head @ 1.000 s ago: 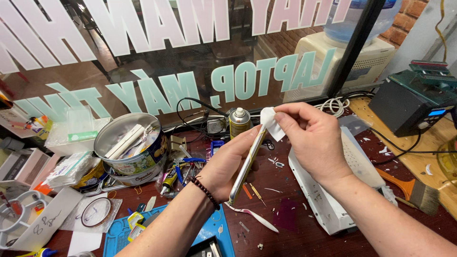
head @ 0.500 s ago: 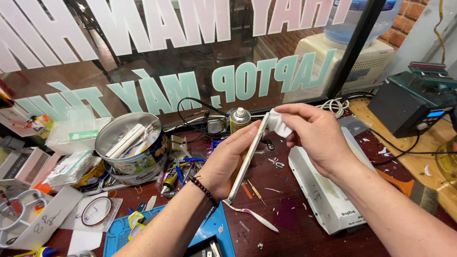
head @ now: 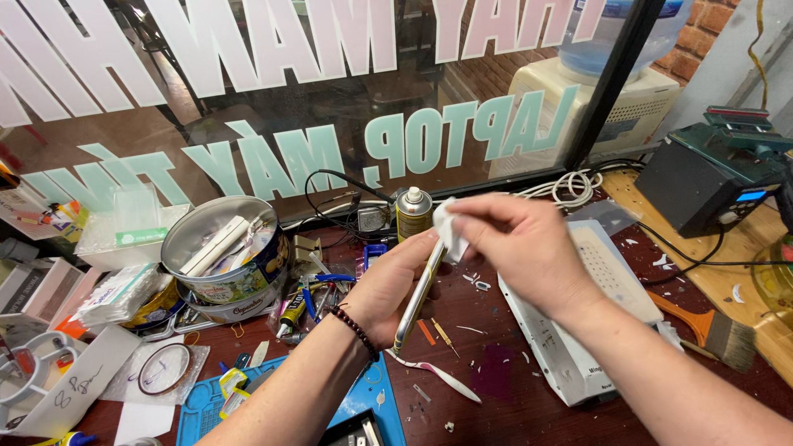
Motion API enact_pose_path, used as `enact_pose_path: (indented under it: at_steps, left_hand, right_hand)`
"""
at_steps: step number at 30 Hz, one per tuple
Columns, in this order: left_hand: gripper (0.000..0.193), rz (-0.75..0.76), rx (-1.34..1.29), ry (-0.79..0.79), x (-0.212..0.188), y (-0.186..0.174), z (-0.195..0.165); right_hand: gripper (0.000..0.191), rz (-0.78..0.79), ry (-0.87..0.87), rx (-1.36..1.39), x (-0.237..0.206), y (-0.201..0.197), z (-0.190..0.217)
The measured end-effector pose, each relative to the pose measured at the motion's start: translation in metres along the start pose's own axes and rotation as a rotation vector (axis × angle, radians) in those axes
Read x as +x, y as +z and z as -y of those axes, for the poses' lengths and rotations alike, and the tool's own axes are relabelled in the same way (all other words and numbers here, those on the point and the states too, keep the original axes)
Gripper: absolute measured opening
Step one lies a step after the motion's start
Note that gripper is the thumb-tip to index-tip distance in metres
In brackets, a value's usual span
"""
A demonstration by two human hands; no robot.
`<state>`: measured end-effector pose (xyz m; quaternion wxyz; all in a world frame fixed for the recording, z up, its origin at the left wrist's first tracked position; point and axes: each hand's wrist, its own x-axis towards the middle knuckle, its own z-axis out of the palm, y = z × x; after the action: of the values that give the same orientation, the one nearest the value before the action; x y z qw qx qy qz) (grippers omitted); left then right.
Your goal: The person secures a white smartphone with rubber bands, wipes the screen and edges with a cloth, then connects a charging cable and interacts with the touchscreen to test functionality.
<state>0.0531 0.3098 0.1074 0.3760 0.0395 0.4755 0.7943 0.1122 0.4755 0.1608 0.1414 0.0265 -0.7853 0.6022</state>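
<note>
My left hand (head: 392,289) holds a slim phone (head: 417,299) edge-on, tilted upright over the dark red bench. My right hand (head: 516,248) pinches a small white cloth (head: 447,229) against the phone's top end. A beaded bracelet (head: 357,329) sits on my left wrist. Below the phone lies a white plastic pry tool (head: 442,375). Behind my hands stands a small yellow spray can (head: 414,212).
A round tin (head: 221,256) of parts sits at left, with small tools and tubes scattered beside it. A blue mat (head: 363,400) lies at the front edge. A white perforated device (head: 578,330) and a paintbrush (head: 710,330) lie at right, near a power supply (head: 706,177).
My right hand has moved the white cloth along the phone's top end, from slightly right to over the tip. The left hand keeps the phone in nearly the same place.
</note>
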Motion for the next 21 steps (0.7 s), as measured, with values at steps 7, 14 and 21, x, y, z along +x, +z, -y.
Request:
enact_pose_path:
  at_steps: [7, 14, 21]
  left_hand:
    - [0.025, 0.088, -0.108, -0.014, 0.019, -0.012, 0.006]
    - [0.030, 0.015, -0.185, -0.090, 0.031, -0.021, 0.001]
    - [0.036, 0.137, -0.331, -0.146, 0.047, -0.035, -0.006]
  right_hand:
    - [0.015, 0.018, -0.336, -0.294, -0.017, 0.019, -0.001]
    - [0.013, 0.025, -0.271, -0.233, -0.006, 0.017, 0.002]
    - [0.014, 0.175, -0.385, -0.178, -0.021, 0.033, 0.022]
